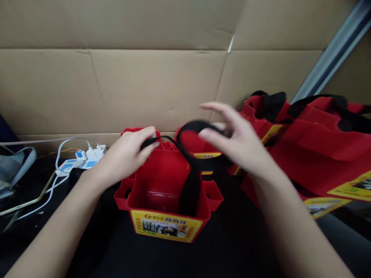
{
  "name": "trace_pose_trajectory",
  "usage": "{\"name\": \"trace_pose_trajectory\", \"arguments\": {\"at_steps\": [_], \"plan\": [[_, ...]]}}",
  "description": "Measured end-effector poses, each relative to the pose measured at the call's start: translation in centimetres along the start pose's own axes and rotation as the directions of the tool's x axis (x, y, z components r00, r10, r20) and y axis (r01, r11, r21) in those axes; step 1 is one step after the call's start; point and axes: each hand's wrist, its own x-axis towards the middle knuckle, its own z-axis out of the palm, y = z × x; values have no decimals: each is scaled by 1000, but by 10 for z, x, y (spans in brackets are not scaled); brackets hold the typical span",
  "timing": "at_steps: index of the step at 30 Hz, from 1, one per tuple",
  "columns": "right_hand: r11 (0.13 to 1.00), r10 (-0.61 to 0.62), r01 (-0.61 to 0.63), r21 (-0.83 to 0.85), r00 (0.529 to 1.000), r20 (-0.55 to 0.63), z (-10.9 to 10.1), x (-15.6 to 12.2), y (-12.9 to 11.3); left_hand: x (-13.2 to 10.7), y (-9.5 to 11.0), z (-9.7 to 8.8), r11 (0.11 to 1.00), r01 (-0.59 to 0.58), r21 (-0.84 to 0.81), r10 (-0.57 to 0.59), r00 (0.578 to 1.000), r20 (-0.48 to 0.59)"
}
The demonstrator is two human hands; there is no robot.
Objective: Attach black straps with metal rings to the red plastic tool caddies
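A red fabric bag (169, 185) with a yellow printed label stands open on the dark table in front of me. My left hand (127, 156) is closed on the far rim of the bag, pinching one black strap there. My right hand (234, 141) hovers over the bag's right side with its fingers partly spread, and a black strap loop (191, 154) hangs over its thumb and fingers. The strap runs down into the bag's opening.
A pile of more red bags (313, 143) with black handles and yellow labels lies at the right. A white power strip (85, 158) with plugs and cables sits at the left. A cardboard wall (145, 77) stands right behind the bag. A grey object lies at the far left.
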Motion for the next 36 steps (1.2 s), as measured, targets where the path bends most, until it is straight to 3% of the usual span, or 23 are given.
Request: {"name": "trace_pose_trajectory", "arguments": {"at_steps": [3,6,8,10,12,13,14,16,19,21,22,24,25,26,28,30,33,36], "plan": [[937,-115,199,-287,952,282,37,-13,-4,-2,16,13,994,-65,93,70,996,-51],[891,-98,230,-392,939,329,48,-16,-1,-4,22,14,989,-93,114,97,995,-23],[934,-105,175,-311,968,227,37,-11,2,-4,16,4,994,-86,73,87,996,-11],[996,-76,73,-52,996,-49,18,-1,6,-5,3,-11,999,-33,6,33,999,36],[961,43,63,269,928,-370,-5,11,13,-7,-17,-28,998,51,-31,-46,986,160],[925,100,89,370,881,-462,-17,17,18,-9,-28,-36,996,85,-34,-75,972,220],[896,144,106,432,850,-507,-27,22,23,-11,-39,-42,992,126,-14,-119,959,256],[869,192,103,485,832,-521,-41,30,32,-15,-56,-51,981,177,77,-189,959,211],[855,188,133,502,822,-538,-40,31,35,-15,-57,-50,959,186,214,-189,982,-5],[864,137,145,481,853,-503,-24,23,27,-13,-39,-41,963,157,220,-126,981,-149],[881,89,131,455,898,-431,-13,17,22,-11,-26,-34,968,142,207,-100,975,-201],[939,-100,133,316,988,-119,10,4,10,-8,0,-17,974,112,198,-64,971,-232],[955,-200,171,242,974,102,20,-2,6,-7,11,-9,973,98,207,-54,977,-208],[955,-270,219,199,921,282,30,-7,2,-6,20,-1,975,91,202,-51,979,-198],[950,-312,253,186,815,488,44,-14,0,-6,31,12,982,85,168,-56,983,-174],[955,-280,189,227,825,490,53,-17,3,-6,34,17,990,67,121,-46,985,-168],[945,-187,57,322,902,388,60,-17,8,-6,30,11,998,4,65,7,986,-169],[926,-6,-84,369,972,237,58,-14,12,-6,25,-2,997,-73,20,75,992,-106]]}}
